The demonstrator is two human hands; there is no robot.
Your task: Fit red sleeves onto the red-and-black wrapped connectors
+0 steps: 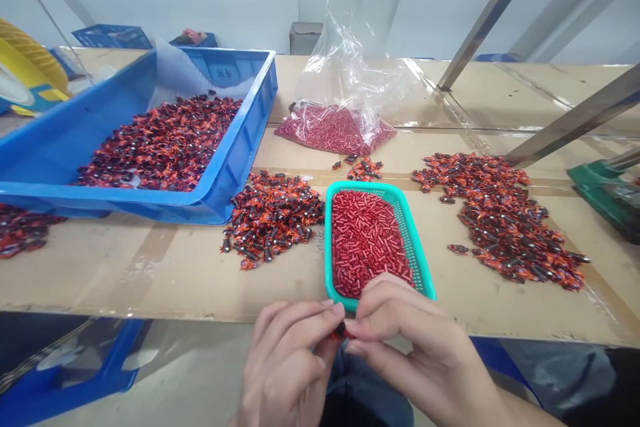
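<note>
Just past the table's front edge, both hands meet at their fingertips. My left hand point(293, 353) is closed, pinching a small black-and-orange part point(341, 331) between thumb and fingers. The thumb and forefinger of my right hand point(410, 333) close together against that same part; a bit of red shows there, but their grip hides what it is. Right behind the hands stands a green basket point(329, 247) filled with short red tubes point(367, 240). Left of it lies a heap of black-and-orange parts point(275, 217), and a larger heap of similar parts point(515, 220) spreads out on the right.
A blue bin point(210, 197) with many black-and-orange parts stands at the left. Behind the basket sits a clear plastic bag point(335, 127) of red tubes. Metal posts point(575, 117) slant across the right, near a green tool base point(607, 197). A yellow tape roll point(30, 60) is far left.
</note>
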